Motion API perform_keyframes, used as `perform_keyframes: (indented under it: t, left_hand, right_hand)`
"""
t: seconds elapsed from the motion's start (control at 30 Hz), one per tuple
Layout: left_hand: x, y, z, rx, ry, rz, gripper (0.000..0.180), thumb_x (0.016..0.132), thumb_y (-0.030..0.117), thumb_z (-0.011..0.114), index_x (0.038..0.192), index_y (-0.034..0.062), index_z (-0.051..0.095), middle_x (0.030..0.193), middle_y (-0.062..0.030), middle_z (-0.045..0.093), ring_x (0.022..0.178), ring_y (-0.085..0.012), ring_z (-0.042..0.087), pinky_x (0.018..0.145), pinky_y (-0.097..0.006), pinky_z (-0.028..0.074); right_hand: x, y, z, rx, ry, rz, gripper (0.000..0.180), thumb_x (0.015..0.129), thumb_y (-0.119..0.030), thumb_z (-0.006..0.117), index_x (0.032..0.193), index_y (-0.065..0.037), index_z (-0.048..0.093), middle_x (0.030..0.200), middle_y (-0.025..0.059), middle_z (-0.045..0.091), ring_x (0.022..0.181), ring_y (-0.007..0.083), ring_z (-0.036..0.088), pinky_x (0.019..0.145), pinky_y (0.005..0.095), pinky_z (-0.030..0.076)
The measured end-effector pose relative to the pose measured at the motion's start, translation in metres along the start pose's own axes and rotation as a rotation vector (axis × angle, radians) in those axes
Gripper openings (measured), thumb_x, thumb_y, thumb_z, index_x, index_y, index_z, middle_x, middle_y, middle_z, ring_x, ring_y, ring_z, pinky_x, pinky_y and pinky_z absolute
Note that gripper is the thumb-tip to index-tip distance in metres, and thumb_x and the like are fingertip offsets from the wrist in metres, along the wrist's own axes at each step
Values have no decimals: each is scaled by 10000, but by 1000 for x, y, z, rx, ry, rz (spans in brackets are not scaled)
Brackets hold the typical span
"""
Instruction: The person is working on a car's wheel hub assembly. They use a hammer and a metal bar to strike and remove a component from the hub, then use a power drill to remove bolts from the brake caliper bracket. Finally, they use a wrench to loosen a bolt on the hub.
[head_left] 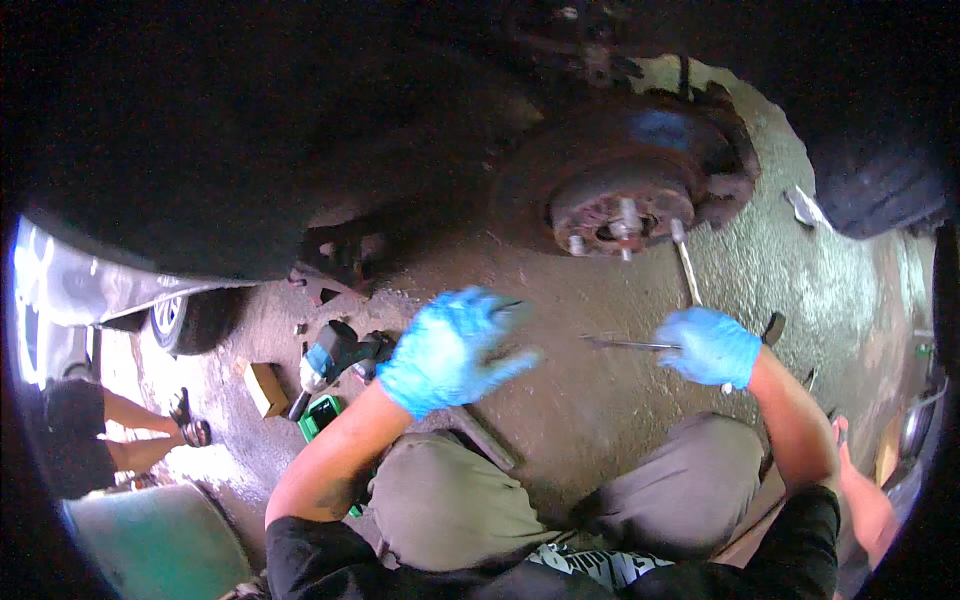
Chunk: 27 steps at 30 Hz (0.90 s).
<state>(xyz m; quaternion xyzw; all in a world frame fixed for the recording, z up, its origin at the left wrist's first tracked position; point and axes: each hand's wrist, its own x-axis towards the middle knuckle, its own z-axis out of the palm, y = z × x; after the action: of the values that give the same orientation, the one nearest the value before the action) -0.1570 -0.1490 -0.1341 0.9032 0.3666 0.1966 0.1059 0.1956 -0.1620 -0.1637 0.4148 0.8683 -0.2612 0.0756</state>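
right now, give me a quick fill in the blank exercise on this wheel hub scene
1. Both hands wear gloves coloured ____.
2. The right hand grips a long metal tool whose far end reaches the rusty ____.
3. The left hand is spread open and holds ____.
4. The power tool lies on the ____, left of the left hand.

Missing words: blue; wheel hub; nothing; ground

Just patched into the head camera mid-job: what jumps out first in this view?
Two bright blue gloves stand out: the right hand grips a long metal wrench reaching up to the rusty wheel hub at upper centre, plus a thin rod pointing left. The left hand hovers open at centre, holding nothing. A power impact tool lies on the floor to its left.
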Motion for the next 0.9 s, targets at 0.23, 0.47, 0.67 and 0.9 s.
perform_keyframes:
  t: [0.23, 0.47, 0.67, 0.9]
  left_hand:
    - [-53, -15, -33, -566, -199, -650, 362, 975, 373, 548, 965, 26, 654, 689, -147, 621, 624, -315, 632, 586, -408, 494]
    - [-12, -49, -40, -492, 131, -693, 373, 977, 349, 535, 983, -9, 638, 764, -211, 619, 706, -284, 644, 665, -403, 502]
    - [38, -68, -29, -285, -95, -644, 296, 989, 242, 487, 1152, 35, 621, 894, -220, 651, 837, -358, 631, 770, -429, 506]
    - [28, -94, -34, 154, -307, -89, 350, 968, 157, 406, 1266, 10, 516, 1061, -268, 619, 893, -424, 621, 790, -497, 509]
  right_hand:
    - [68, -113, -79, 398, 617, -81, 403, 860, -235, 716, 1190, -46, 582, 970, 139, 663, 819, 252, 649, 716, 355, 521]
    - [72, -95, -42, 431, 169, 32, 523, 885, -404, 667, 1266, -67, 546, 989, 178, 680, 887, 348, 670, 763, 438, 533]
    - [73, -105, -42, 344, -11, 39, 457, 897, -408, 635, 1223, -90, 585, 1006, 166, 694, 920, 384, 662, 806, 458, 522]
    - [93, -98, -36, 324, -59, -5, 448, 892, -401, 630, 1197, -73, 608, 1036, 174, 690, 981, 365, 652, 840, 446, 516]
